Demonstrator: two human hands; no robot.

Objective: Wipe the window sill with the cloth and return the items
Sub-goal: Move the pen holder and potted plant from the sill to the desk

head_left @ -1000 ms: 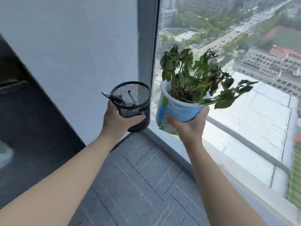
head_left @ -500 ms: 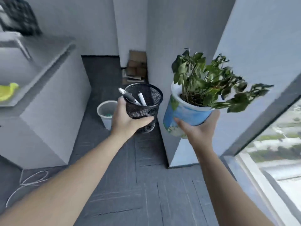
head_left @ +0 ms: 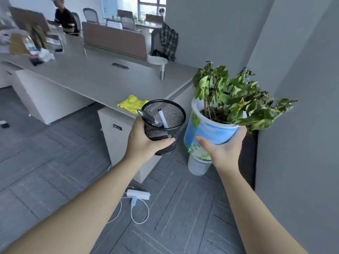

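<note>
Out in front of the grey desk (head_left: pixel 95 79), both arms are stretched forward. The left hand (head_left: pixel 145 142) wraps a round black wire-mesh pen cup (head_left: pixel 163 125), thumb across its front, two markers leaning inside. The right hand (head_left: pixel 222 149) cups a smooth blue-and-white plastic pot (head_left: pixel 207 132) from below, fingers curled around it, droopy green plant (head_left: pixel 236 99) tilting right. A crumpled yellow cloth (head_left: pixel 131 104) lies on the desk's near edge.
</note>
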